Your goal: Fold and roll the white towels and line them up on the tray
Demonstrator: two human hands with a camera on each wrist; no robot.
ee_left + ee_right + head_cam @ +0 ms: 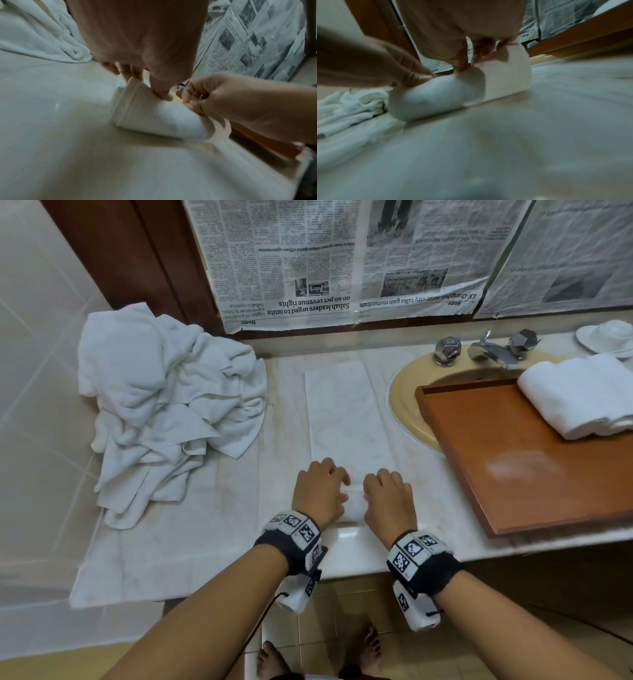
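My left hand (318, 491) and right hand (388, 499) both grip the towel (346, 419) (its near end rolled); tray (507, 474) to their right.

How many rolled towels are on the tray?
2, it seems: rolled towels lie side by side at the tray's far right end; the frame edge may hide more.

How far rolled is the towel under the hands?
Partly rolled: the towel has a short roll at its near end under both hands; the rest lies flat as a folded strip.
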